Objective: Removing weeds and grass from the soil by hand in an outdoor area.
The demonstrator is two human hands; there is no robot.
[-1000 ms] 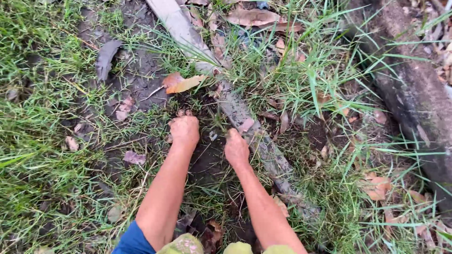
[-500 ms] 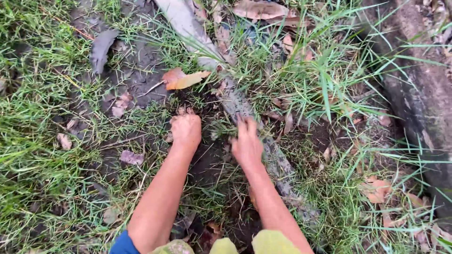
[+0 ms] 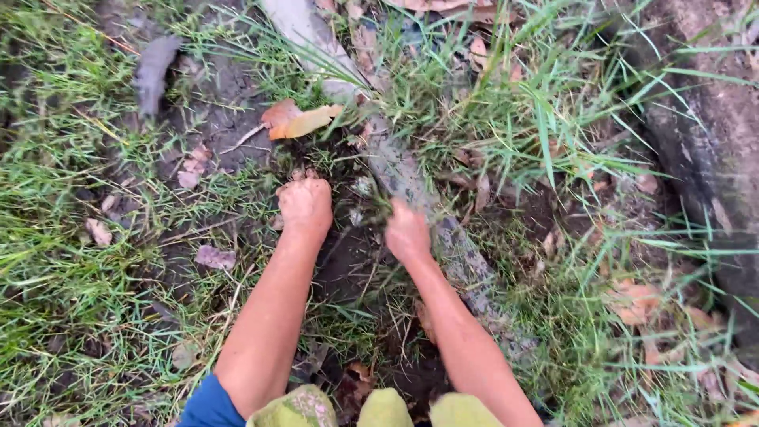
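Grass and dark wet mud (image 3: 229, 103) cover the ground all over. On the right edge lies a big dark trunk (image 3: 711, 158). A long grey root (image 3: 466, 269) runs slanted from the top middle down to the bottom right, half sunk in the mud. Two bare arms reach up from the bottom edge to the middle of the mud patch. The left hand (image 3: 305, 204) is a tight fist pressed down on the mud, just left of the root; what is inside the fist I cannot tell. The right hand (image 3: 407, 231) is a bit blurry, but its fingers look curled around a small tuft (image 3: 374, 207) of grass that grows right beside the root, between the two hands. It looks like weeds are being pulled out of the mud by hand, and this is the grab-and-tug part. A good next pull would need a firm hold low on the tuft, near its roots, and a straight tug up and back toward the body. There is open room on the left, where the mud is bare and the grass is short. On the right the root is touching close, and tall grass (image 3: 545, 134) crowds in past it. An orange leaf (image 3: 304, 121) lies just above the hands, and a grey leaf (image 3: 152, 71) sits near the top left corner.
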